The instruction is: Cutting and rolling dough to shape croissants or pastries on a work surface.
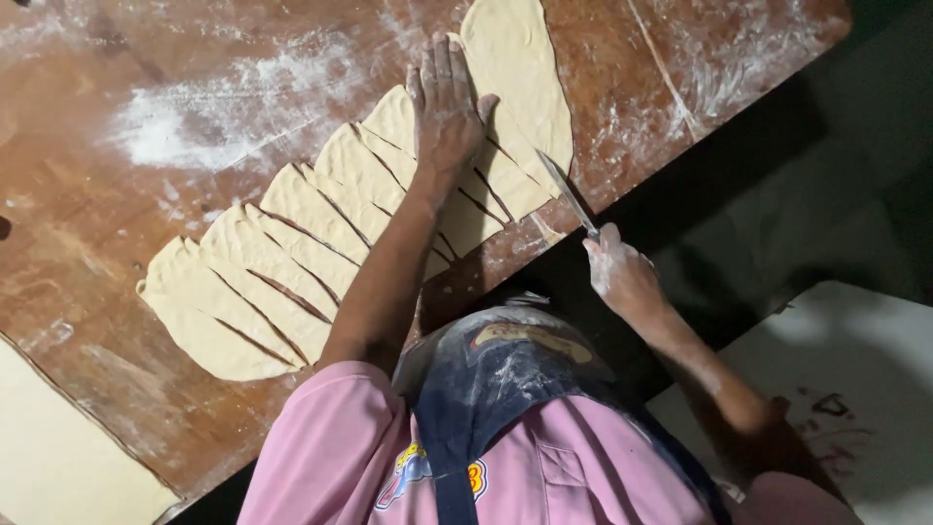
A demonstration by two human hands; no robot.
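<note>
Head cam, steep down, close.

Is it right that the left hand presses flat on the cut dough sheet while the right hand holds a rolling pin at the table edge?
Not quite. The head view shows the right hand holding a knife, not a rolling pin. The left hand does press flat on the cut dough sheet on the table.

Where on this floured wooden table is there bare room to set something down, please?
Bare wood lies beyond the dough sheet, around the flour patch, and at the far right corner of the table. The middle is crowded: the left hand presses the cut strips, and the right hand holds a knife at the near edge.
</note>
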